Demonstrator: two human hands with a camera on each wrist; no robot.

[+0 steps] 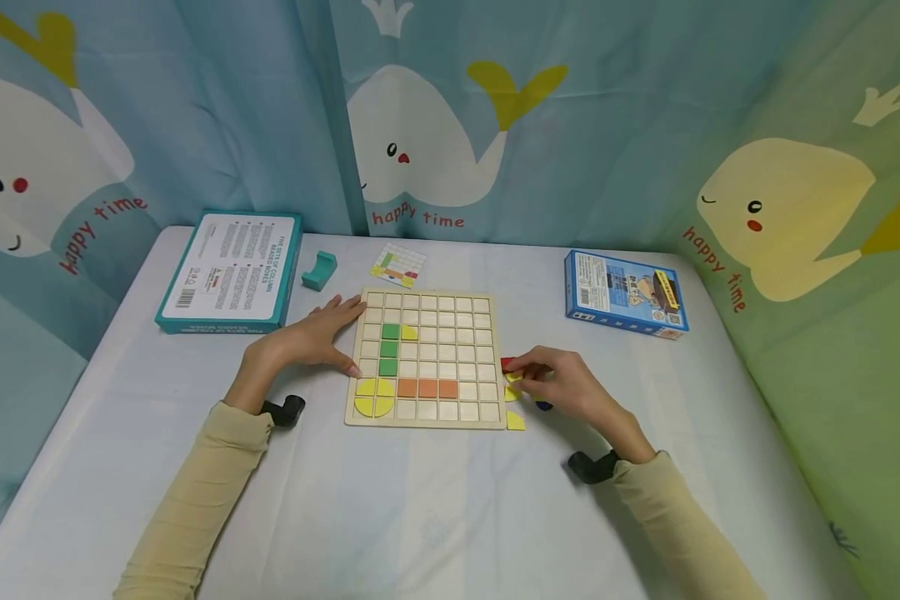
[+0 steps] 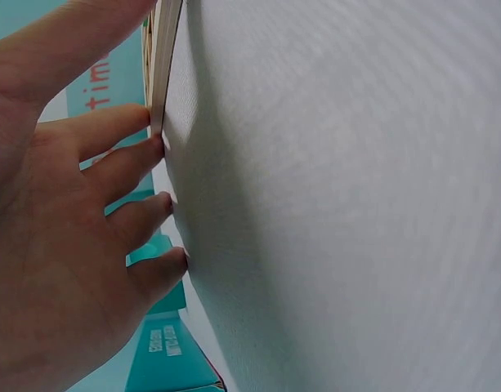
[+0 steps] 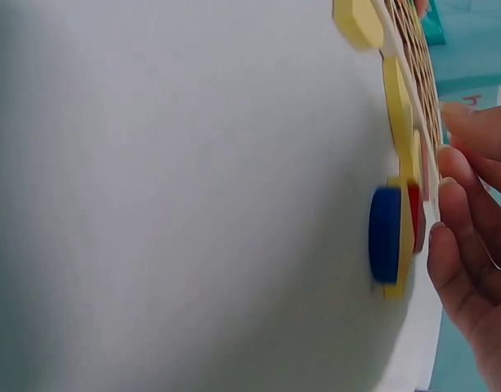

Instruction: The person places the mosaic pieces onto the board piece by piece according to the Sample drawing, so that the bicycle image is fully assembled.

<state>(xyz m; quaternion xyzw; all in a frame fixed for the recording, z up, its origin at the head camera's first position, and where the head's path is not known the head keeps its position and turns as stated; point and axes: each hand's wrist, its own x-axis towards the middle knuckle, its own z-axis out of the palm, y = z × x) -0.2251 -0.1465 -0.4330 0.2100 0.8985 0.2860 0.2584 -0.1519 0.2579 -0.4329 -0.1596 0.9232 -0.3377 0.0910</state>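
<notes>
A wooden grid board [image 1: 427, 423] lies on the table between both hands. My left hand [image 1: 317, 333] spreads its straight fingers along the board's left edge, thumb and fingertips touching it. On the board sit green squares [image 1: 388, 349] in a column, a yellow quarter-circle [image 1: 408, 333], a row of orange squares [image 1: 427, 388] and a circle of yellow quarter pieces [image 1: 375, 398]. My right hand [image 1: 562, 379] hovers over loose pieces beside the right edge, fingers bent, thumb and index tips apart. Near it lie a red piece [image 1: 507, 364], yellow pieces [image 3: 398, 106] and a dark blue piece [image 3: 386, 235].
A pattern card [image 1: 398, 265] lies behind the board, with a small teal block [image 1: 319, 271] left of it. A teal-edged box [image 1: 228, 271] stands at back left, a blue box [image 1: 626, 292] at back right. Whale-printed curtains [image 1: 435, 133] hang around the table.
</notes>
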